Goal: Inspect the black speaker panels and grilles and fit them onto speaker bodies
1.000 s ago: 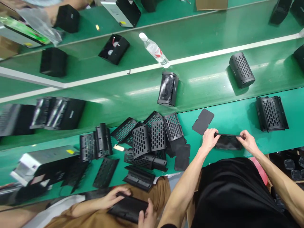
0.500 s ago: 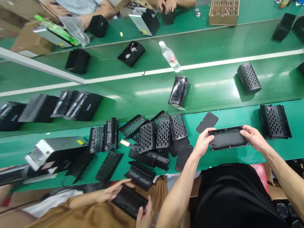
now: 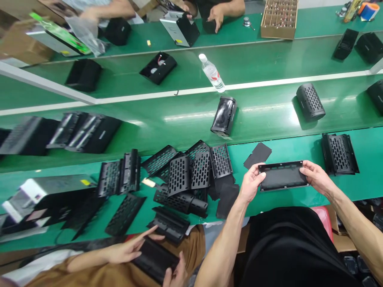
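Note:
My left hand [image 3: 251, 182] and my right hand [image 3: 316, 178] grip the short ends of a flat black rectangular panel [image 3: 283, 176], which has a thin metal rim and small holes along its edges. Its face is turned up toward me. A black foam sheet [image 3: 257, 155] lies just above my left hand. Beyond my right hand rests a perforated black speaker grille [image 3: 339, 153]. A heap of similar grilles [image 3: 191, 171] lies to the left of my left hand, with more dark sheets [image 3: 227, 200] at its edge.
A co-worker's hands at lower left hold a black panel [image 3: 155, 259]. A finished cylindrical speaker [image 3: 310, 102] and another [image 3: 224, 115] stand on the green bench [image 3: 368, 159]. Behind them are a water bottle [image 3: 212, 73], a cardboard parts tray [image 3: 279, 24] and further co-workers.
The panel has rotated from edge-on to face-up between my hands. My view has tilted level and shows more of the far bench. The co-worker's panel has shifted slightly.

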The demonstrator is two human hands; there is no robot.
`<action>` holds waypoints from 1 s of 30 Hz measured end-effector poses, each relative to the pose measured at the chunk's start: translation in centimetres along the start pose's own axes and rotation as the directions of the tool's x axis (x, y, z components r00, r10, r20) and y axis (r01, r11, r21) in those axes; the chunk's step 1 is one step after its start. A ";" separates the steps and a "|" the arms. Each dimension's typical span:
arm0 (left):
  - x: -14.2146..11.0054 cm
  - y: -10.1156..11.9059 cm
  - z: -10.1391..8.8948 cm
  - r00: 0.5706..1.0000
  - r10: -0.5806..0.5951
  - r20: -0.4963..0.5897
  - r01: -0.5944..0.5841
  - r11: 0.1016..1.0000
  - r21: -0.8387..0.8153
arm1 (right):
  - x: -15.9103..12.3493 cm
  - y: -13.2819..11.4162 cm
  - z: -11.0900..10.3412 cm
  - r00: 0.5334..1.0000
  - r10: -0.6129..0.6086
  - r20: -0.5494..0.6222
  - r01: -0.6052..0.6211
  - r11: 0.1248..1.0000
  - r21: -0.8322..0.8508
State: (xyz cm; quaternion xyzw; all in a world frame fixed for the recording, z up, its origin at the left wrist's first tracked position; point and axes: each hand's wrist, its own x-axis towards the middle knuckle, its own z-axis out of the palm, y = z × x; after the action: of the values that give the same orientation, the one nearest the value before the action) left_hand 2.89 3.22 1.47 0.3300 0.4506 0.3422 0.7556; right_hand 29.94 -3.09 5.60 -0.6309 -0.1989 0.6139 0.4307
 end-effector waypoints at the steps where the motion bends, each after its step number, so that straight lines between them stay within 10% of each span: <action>1: -0.1 0.1 -0.1 1.000 0.000 0.012 0.000 1.000 0.002 | -0.1 0.0 0.1 1.000 0.004 -0.003 -0.004 1.000 0.010; 30: 0.1 -0.6 0.1 0.995 -0.044 -0.093 0.044 0.999 -0.004 | -0.9 1.0 0.3 0.993 0.113 -0.026 -0.110 0.989 0.102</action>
State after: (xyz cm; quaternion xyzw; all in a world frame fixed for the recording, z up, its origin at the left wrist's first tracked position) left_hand 3.13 2.92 0.94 0.3030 0.4923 0.3409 0.7414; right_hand 29.22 -4.20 5.37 -0.6282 -0.1257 0.6362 0.4299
